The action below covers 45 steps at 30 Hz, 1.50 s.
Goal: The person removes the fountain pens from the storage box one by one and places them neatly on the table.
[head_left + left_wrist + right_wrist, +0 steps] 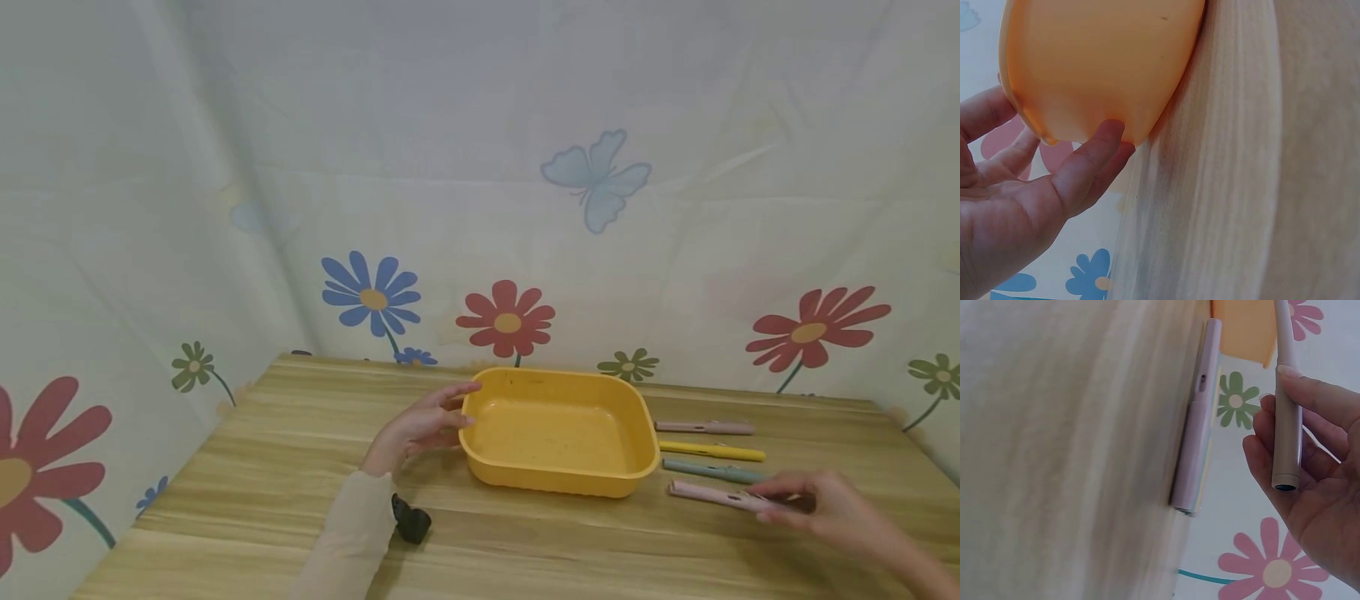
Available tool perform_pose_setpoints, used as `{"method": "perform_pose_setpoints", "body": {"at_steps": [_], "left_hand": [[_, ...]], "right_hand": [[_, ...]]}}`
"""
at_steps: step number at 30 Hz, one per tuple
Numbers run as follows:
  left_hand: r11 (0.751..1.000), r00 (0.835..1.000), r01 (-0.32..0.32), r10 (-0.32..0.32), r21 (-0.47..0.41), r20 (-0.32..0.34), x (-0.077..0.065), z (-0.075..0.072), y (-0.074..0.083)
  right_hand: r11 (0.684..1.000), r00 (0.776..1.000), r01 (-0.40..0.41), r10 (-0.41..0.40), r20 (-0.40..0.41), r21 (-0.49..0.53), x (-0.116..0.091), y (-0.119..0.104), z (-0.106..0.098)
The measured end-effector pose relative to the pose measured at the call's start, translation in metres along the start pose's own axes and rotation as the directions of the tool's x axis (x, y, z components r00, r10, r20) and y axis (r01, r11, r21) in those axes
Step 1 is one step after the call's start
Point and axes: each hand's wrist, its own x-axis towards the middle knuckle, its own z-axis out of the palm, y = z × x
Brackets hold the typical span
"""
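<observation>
A yellow plastic basin (555, 479) stands on the wooden table. My left hand (427, 425) grips its left end, some fingers over the rim and others against the outer wall (1104, 62). My right hand (817, 504) holds a pale pink pen (1288, 437) with a dark end, between thumb and fingers. Below it, a lilac pen (1194, 437) lies on the table in the right wrist view. Left of the right hand in the head view lie a teal pen (705, 470), a yellow pen (720, 452) and a mauve pen (705, 427), roughly parallel.
The wooden table (247, 492) ends at a flower-printed cloth (420, 208) behind and at the sides. A small black object (412, 523) shows beside the left sleeve (352, 525). The pens lie just right of the basin.
</observation>
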Motion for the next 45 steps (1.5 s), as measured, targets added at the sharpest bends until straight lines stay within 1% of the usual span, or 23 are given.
{"method": "perform_pose_setpoints", "body": {"at_steps": [3, 9, 10, 13, 16, 20, 27, 40, 45], "left_hand": [[1.000, 1.000, 0.003, -0.003, -0.005, 0.000, 0.000, 0.000, 0.000], [1.000, 1.000, 0.004, -0.004, -0.004, -0.002, 0.000, 0.001, 0.001], [1.000, 1.000, 0.005, -0.005, -0.003, -0.004, 0.000, 0.001, 0.001], [1.000, 1.000, 0.006, -0.006, -0.002, -0.007, 0.000, 0.001, 0.001], [1.000, 1.000, 0.006, -0.006, -0.008, -0.005, 0.000, 0.002, 0.001], [1.000, 1.000, 0.009, -0.009, -0.017, 0.001, 0.000, 0.002, 0.002], [1.000, 1.000, 0.011, -0.011, -0.022, -0.001, 0.000, 0.001, 0.001], [1.000, 1.000, 0.015, -0.015, 0.002, -0.023, 0.001, 0.001, 0.000], [1.000, 1.000, 0.017, -0.016, 0.000, -0.026, 0.002, 0.001, 0.000]], "right_hand": [[0.999, 1.000, 0.020, -0.020, 0.005, 0.040, -0.002, 0.004, 0.003], [0.994, 0.998, 0.045, -0.050, 0.048, 0.101, -0.004, 0.008, 0.006], [0.994, 0.997, 0.035, -0.042, 0.062, 0.106, -0.004, 0.009, 0.006], [0.995, 0.997, 0.023, -0.030, 0.077, 0.097, -0.004, 0.009, 0.007], [0.997, 0.994, -0.013, 0.005, 0.106, 0.071, -0.005, 0.009, 0.006], [0.998, 0.993, -0.011, 0.004, 0.120, 0.061, -0.005, 0.011, 0.006], [0.995, 0.992, 0.061, -0.069, 0.101, 0.083, -0.006, 0.017, 0.008], [0.992, 0.988, 0.111, -0.116, 0.102, 0.054, -0.006, 0.022, 0.010], [0.995, 0.988, 0.091, -0.095, 0.121, 0.039, -0.006, 0.021, 0.010]]}}
